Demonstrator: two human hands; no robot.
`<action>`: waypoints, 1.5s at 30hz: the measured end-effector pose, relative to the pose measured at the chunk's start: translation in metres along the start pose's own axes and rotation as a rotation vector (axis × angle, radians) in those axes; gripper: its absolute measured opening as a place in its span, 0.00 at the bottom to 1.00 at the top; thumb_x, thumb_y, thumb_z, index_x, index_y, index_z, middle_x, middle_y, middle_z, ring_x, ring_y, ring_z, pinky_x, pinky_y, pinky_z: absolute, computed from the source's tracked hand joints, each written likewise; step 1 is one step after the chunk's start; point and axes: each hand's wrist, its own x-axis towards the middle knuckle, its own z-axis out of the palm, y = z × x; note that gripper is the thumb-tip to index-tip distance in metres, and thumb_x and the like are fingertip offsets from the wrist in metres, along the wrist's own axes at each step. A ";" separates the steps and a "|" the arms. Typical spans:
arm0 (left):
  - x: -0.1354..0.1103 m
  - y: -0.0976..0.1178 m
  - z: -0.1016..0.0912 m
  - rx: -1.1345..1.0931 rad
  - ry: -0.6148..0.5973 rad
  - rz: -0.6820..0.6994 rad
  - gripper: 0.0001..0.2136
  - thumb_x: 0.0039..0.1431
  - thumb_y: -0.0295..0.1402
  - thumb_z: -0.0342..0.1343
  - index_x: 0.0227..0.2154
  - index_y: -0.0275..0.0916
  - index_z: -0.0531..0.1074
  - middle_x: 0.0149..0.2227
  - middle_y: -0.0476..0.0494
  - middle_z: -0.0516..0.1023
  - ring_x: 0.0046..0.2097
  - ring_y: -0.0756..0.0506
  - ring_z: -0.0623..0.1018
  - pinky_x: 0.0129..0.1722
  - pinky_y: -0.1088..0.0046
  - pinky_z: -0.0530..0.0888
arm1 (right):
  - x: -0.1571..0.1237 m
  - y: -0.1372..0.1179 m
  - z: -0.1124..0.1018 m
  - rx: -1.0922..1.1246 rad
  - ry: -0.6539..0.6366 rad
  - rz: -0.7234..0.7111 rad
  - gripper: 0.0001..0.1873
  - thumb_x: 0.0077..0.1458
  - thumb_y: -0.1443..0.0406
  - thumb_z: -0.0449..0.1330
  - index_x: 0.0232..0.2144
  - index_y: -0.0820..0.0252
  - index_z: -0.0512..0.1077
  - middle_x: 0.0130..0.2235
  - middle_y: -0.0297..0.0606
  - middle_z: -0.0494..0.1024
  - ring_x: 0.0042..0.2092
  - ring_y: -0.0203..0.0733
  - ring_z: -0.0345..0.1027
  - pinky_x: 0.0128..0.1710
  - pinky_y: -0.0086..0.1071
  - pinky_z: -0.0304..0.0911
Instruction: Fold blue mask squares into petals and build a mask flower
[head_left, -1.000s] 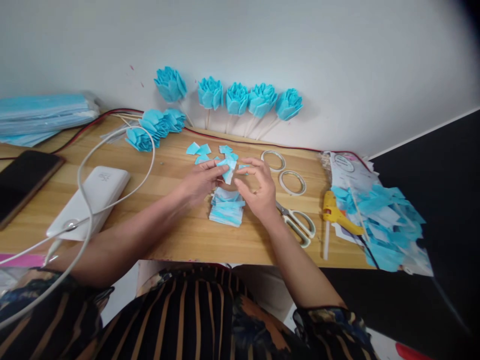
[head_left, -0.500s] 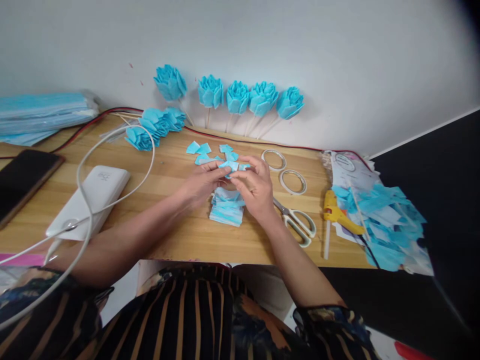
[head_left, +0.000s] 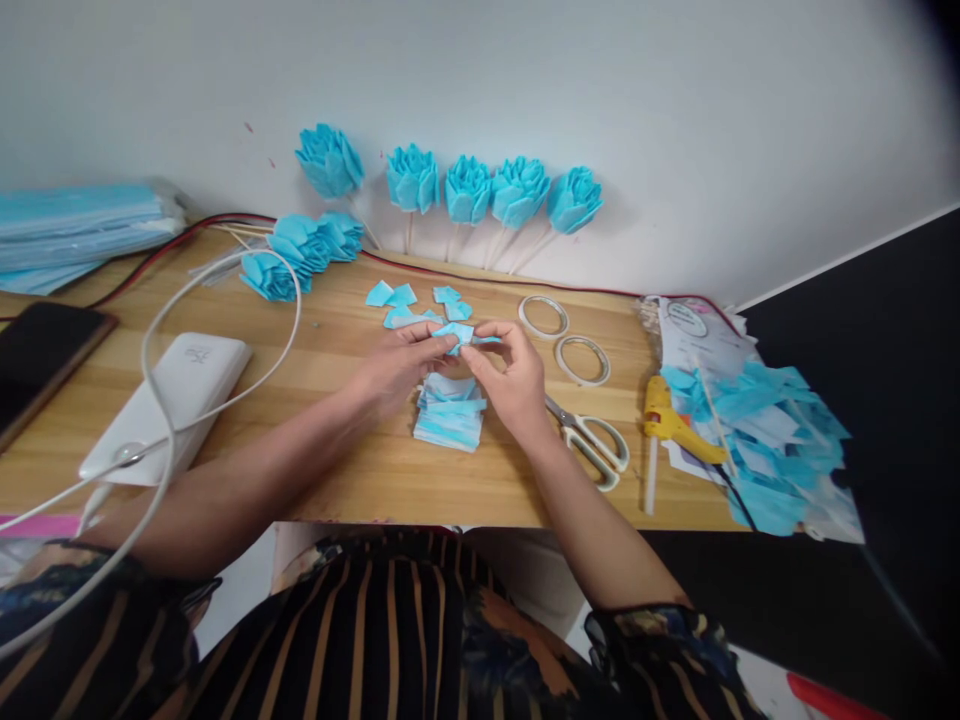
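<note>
Between my two hands is a small light-blue fabric piece [head_left: 456, 332], held above the table. My left hand [head_left: 401, 362] is closed on it, thumb on top. My right hand [head_left: 511, 372] pinches its right side between thumb and fingers. Just below them lies a stack of blue and white fabric pieces [head_left: 448, 425], partly covered by my fingers. Beyond my hands are a few loose cut pieces [head_left: 390, 294]. Right of my right hand rest scissors [head_left: 592, 445] and two tape rolls [head_left: 583, 361].
Blue fabric flowers on sticks [head_left: 469, 190] lean against the wall; more flowers [head_left: 289, 255] lie at left. A white power bank [head_left: 172, 400] with a looping cable and a phone [head_left: 49, 360] are left. A yellow glue gun [head_left: 664, 415] sits beside blue scraps [head_left: 780, 440] at right.
The fabric piece between my hands has turned a little, and my fingers have shifted slightly on it. The whole view has moved slightly; the things on the table stay in place.
</note>
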 end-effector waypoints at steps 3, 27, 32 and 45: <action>0.000 0.000 0.000 0.004 -0.011 -0.004 0.12 0.47 0.35 0.73 0.29 0.35 0.78 0.30 0.47 0.79 0.33 0.50 0.77 0.38 0.71 0.74 | 0.001 0.001 0.001 0.101 -0.020 0.090 0.18 0.52 0.61 0.67 0.45 0.53 0.71 0.38 0.33 0.79 0.42 0.40 0.73 0.48 0.38 0.69; 0.000 0.003 -0.002 0.378 0.111 0.085 0.09 0.47 0.38 0.70 0.27 0.38 0.79 0.28 0.48 0.78 0.33 0.48 0.74 0.38 0.70 0.71 | 0.004 -0.007 -0.011 0.139 -0.184 0.213 0.09 0.54 0.58 0.63 0.32 0.57 0.74 0.33 0.32 0.77 0.37 0.38 0.70 0.41 0.34 0.66; 0.002 0.003 -0.008 0.341 0.135 0.106 0.10 0.47 0.39 0.70 0.28 0.39 0.80 0.30 0.47 0.79 0.34 0.47 0.74 0.41 0.68 0.71 | 0.012 -0.022 -0.056 0.126 -0.041 0.116 0.14 0.60 0.54 0.62 0.44 0.51 0.79 0.42 0.36 0.82 0.46 0.42 0.76 0.50 0.41 0.69; -0.008 0.007 0.007 0.333 0.097 -0.007 0.09 0.47 0.38 0.70 0.27 0.38 0.80 0.28 0.48 0.78 0.30 0.49 0.73 0.33 0.72 0.67 | -0.002 -0.030 -0.039 0.035 -0.074 0.157 0.10 0.60 0.57 0.61 0.35 0.56 0.76 0.35 0.33 0.79 0.37 0.37 0.71 0.40 0.34 0.66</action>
